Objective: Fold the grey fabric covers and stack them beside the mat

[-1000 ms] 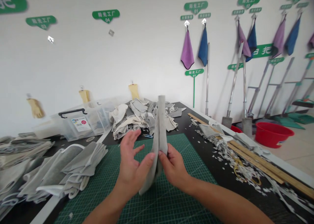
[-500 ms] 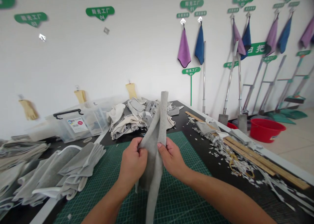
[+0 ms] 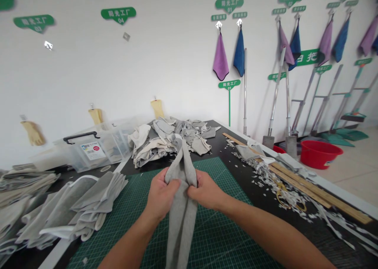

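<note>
Fabric point(image 3: 181, 225) (grey) between both hands point(image 3: 161, 196) point(image 3: 205, 190)

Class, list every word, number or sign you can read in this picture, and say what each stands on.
"阳光工厂 04": green wall sign
"阳光工厂 01": green wall sign
"阳光工厂 01": green post sign
"白把": green wall banner
Box label, small green tags: too small.

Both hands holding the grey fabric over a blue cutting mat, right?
Not quite: the cutting mat is green, not blue, as the head view shows. The left hand and right hand are holding the grey fabric over it.
</note>
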Motion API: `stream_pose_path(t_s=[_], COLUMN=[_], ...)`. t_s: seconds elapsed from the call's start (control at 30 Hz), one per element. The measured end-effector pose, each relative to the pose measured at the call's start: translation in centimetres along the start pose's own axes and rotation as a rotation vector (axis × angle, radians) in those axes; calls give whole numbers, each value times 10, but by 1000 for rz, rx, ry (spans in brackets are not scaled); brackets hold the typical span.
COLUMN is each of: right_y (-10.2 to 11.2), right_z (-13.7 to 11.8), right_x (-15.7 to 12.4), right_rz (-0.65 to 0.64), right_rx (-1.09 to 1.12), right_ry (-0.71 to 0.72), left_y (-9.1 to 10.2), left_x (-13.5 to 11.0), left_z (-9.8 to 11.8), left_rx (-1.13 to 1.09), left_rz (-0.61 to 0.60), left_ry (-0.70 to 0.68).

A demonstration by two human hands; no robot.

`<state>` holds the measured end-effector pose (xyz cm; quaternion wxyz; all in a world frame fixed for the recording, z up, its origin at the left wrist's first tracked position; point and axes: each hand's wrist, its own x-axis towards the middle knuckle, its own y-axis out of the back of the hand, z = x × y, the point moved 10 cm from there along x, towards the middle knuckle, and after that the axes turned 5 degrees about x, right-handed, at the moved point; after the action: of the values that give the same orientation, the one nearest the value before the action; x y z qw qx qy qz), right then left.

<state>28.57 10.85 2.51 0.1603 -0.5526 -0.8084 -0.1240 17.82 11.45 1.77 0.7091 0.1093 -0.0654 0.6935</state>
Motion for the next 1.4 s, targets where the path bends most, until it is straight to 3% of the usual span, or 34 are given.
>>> stream_pose_path(t_s=[0.17,0.33,0.53,0.67,0.77,0.83,0.9,0.97,1.03,1.27,1.4], right_y=[17,42,26,35,46,35,3,-27,-43,-64,-66], right_z=[8,16,26,19,-12,-49,-74,-76,-68,-43,-46], right_x=[2,5,1,-8,-22,-36,-48,-55,-57,-67,-78], right_rz=[96,291,273,395,490,446,267,75,-29,-60,-62], right_rx=[111,244,377,260,27,-255,-570,-799,-918,-1179,-1148], right_ry=[-56,-41,-122,-37,183,438,662,754,775,978,1128], left_y=[8,35,23,28,36,34,29,24,26,44,44], left_x=[1,-1,-6,-8,-10,-12,-13,-12,-10,-2,-6], left_z=[3,10,18,30,42,48,51,50,47,20,18], left_rx=[-24,56,310,415,531,620,645,606,513,-84,-213], left_rz=[31,246,184,258,328,322,278,243,251,342,382], left_ry=[-36,-102,-138,-195,-229,-245,-262,-268,-251,-59,6])
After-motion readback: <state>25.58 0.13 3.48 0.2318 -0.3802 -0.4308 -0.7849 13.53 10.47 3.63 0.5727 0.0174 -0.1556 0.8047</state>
